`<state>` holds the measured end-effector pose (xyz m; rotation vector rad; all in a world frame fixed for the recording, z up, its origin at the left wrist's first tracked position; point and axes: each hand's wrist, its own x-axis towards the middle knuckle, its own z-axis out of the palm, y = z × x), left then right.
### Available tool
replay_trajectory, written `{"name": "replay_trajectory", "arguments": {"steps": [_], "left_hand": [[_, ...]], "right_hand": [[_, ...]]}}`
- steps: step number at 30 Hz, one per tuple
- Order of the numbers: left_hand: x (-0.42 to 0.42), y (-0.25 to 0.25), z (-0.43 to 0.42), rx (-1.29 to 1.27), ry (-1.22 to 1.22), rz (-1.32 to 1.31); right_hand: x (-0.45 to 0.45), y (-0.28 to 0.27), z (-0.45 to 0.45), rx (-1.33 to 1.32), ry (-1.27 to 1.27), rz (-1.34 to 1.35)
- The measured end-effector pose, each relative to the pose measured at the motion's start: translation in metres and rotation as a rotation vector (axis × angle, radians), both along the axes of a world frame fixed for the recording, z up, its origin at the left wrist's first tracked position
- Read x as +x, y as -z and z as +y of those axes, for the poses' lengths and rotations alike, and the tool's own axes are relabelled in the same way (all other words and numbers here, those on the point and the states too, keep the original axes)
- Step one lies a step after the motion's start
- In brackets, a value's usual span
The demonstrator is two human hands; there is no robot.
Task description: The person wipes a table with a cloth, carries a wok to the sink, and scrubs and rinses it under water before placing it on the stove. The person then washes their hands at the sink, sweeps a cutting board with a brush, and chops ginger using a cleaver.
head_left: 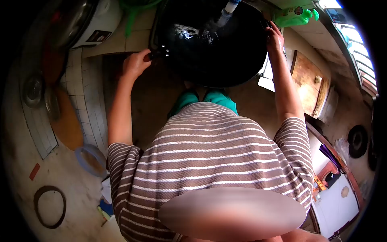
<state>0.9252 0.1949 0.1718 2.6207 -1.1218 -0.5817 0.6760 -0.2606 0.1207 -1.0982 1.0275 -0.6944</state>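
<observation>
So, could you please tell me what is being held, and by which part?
A black pan: the left hand grips its handle, and the right hand holds its opposite side.

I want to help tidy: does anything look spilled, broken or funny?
Nothing clearly looks spilled or broken. The green bottle near the right hand points sideways, so it may be tipped over, though the bent view makes that uncertain.

Dim w/ blown-out window (358,52) R, glare in blk pan (217,60), fisheye edges, blurred oval (231,213) btm
</observation>
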Motion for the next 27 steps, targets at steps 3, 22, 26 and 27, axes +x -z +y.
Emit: {"name": "replay_trajectory", "arguments": {"steps": [3,22,26,27], "left_hand": [[-0.012,0.012,0.007,0.058,-0.024,0.028],[0.0,-0.034,-0.028,0.228,0.062,-0.128],[0.015,-0.023,-0.031,0.251,0.048,0.004],[0.017,-0.019,-0.033,0.227,0.072,0.113]], "right_hand": [[-0.002,-0.012,0.007,-0.091,-0.019,0.03],[-0.013,0.01,-0.022,0.037,-0.097,0.005],[-0.019,-0.026,-0.025,-0.081,-0.18,0.099],[-0.023,-0.022,-0.038,-0.089,-0.203,0.07]]}}
